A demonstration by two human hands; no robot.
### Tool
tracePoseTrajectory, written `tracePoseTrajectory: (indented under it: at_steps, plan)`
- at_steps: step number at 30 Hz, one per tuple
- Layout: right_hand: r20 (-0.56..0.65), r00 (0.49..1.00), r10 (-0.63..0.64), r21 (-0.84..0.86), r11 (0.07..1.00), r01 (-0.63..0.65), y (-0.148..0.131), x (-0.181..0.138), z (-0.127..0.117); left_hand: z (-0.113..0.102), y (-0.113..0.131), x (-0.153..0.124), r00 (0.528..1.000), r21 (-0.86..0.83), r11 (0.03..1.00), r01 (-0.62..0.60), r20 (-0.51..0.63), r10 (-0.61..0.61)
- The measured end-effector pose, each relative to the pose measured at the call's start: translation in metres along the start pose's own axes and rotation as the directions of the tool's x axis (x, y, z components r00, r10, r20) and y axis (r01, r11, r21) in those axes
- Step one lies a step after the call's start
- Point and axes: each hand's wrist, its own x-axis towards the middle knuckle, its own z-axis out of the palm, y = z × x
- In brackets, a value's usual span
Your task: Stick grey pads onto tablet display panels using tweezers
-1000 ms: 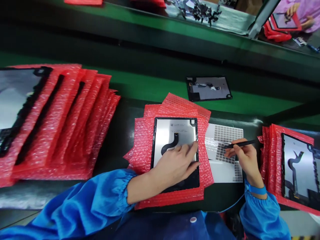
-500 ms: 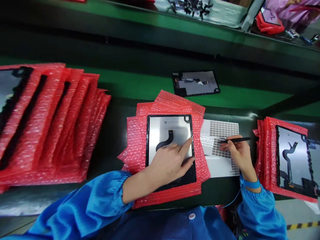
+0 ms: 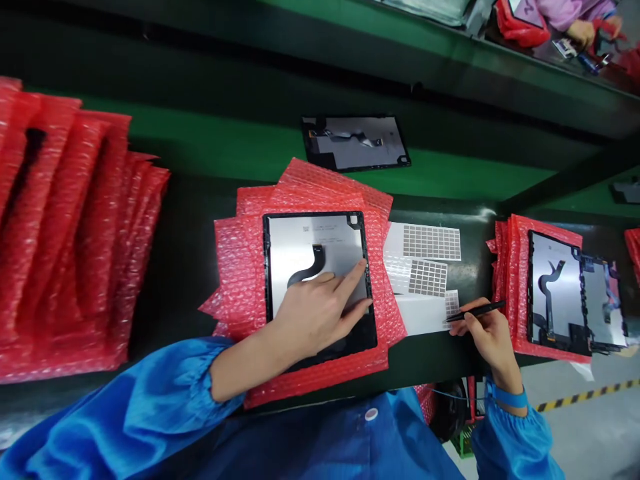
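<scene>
My left hand (image 3: pixel 320 310) rests on the back of a tablet screen (image 3: pixel 333 233), its index finger and thumb stretched toward the right edge. A black flex cable (image 3: pixel 314 261) curves across the silvery panel, partly under the hand. Beneath the screen lies a fanned stack of red bubble-wrap bags (image 3: pixel 240 250). My right hand (image 3: pixel 487 330) pinches black tweezers (image 3: pixel 477 310), their tips at the lower right corner of the sticker sheets (image 3: pixel 423 313). These white sheets carry grids of small grey stickers (image 3: pixel 429 277). Whether a sticker is between the tips, I cannot tell.
More red bubble-wrap bags (image 3: pixel 65 267) stand in a large pile at left. Another screen (image 3: pixel 360 143) lies on the green ledge behind. At right, further screens (image 3: pixel 553 293) rest on red bags. Across the bench, a person's hand (image 3: pixel 580 32) shows beside tools.
My right hand with the tweezers has moved down from the middle sticker grid to the lower right corner of the sheets. The left hand stays on the screen; the camera view has shifted.
</scene>
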Motion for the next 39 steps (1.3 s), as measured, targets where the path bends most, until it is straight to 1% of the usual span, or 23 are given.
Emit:
tracePoseTrajectory:
  at_steps: [5, 7, 10, 13, 17, 21, 23, 26, 28, 30, 32, 34, 36, 39]
  plan:
    - [-0.011, 1.000, -0.012, -0.060, 0.998, 0.011, 0.001, -0.004, 0.002, -0.003, -0.001, -0.001, 0.999, -0.013, 1.000, 0.013, 0.052, -0.012]
    - [-0.011, 1.000, -0.018, -0.071, 0.997, 0.017, 0.001, -0.003, 0.003, -0.005, -0.001, -0.002, 0.999, -0.030, 1.000, 0.006, 0.037, -0.005]
    - [-0.012, 1.000, -0.029, -0.069, 0.997, 0.028, 0.004, -0.002, 0.002, -0.006, -0.002, -0.007, 0.999, -0.069, 0.997, -0.038, -0.002, 0.038]
    - [-0.004, 1.000, -0.031, -0.058, 0.998, 0.030, 0.008, -0.001, 0.001, -0.009, -0.004, -0.014, 0.997, -0.101, 0.992, -0.078, -0.007, 0.078]
    - [0.009, 1.000, -0.012, -0.023, 1.000, 0.012, 0.010, 0.002, 0.000, -0.016, -0.006, -0.023, 0.993, -0.108, 0.987, -0.121, -0.010, 0.121]
    - [-0.003, 0.999, 0.034, 0.103, 0.994, -0.034, 0.010, 0.006, -0.001, -0.026, -0.008, -0.028, 0.987, -0.099, 0.982, -0.159, 0.014, 0.161]
    - [-0.001, 0.998, 0.056, 0.182, 0.982, -0.055, 0.009, 0.008, -0.003, -0.030, -0.009, -0.029, 0.985, -0.109, 0.981, -0.163, 0.043, 0.168]
    - [-0.006, 0.997, 0.074, 0.280, 0.957, -0.070, 0.002, 0.007, -0.008, -0.034, -0.009, -0.031, 0.975, -0.088, 0.985, -0.147, 0.156, 0.159]
    - [-0.015, 0.998, 0.065, 0.323, 0.945, -0.057, -0.009, 0.006, -0.009, -0.035, -0.008, -0.032, 0.956, -0.044, 0.988, -0.148, 0.248, 0.154]
    - [-0.019, 0.999, 0.032, 0.331, 0.943, -0.024, -0.026, 0.008, -0.006, -0.037, -0.006, -0.032, 0.938, -0.006, 0.987, -0.159, 0.311, 0.153]
    - [-0.012, 1.000, -0.019, 0.321, 0.947, 0.022, -0.048, 0.014, 0.006, -0.039, -0.004, -0.030, 0.926, 0.010, 0.985, -0.171, 0.343, 0.157]
    - [-0.011, 0.997, -0.077, 0.312, 0.947, 0.077, -0.074, 0.024, 0.030, -0.042, -0.004, -0.028, 0.920, 0.027, 0.984, -0.177, 0.359, 0.156]
    - [0.005, 0.991, -0.132, 0.300, 0.946, 0.124, -0.101, 0.038, 0.064, -0.042, -0.006, -0.026, 0.919, 0.046, 0.984, -0.171, 0.368, 0.143]
    - [0.090, 0.978, -0.188, 0.282, 0.947, 0.156, -0.140, 0.059, 0.129, -0.038, -0.012, -0.027, 0.933, 0.042, 0.988, -0.151, 0.335, 0.128]
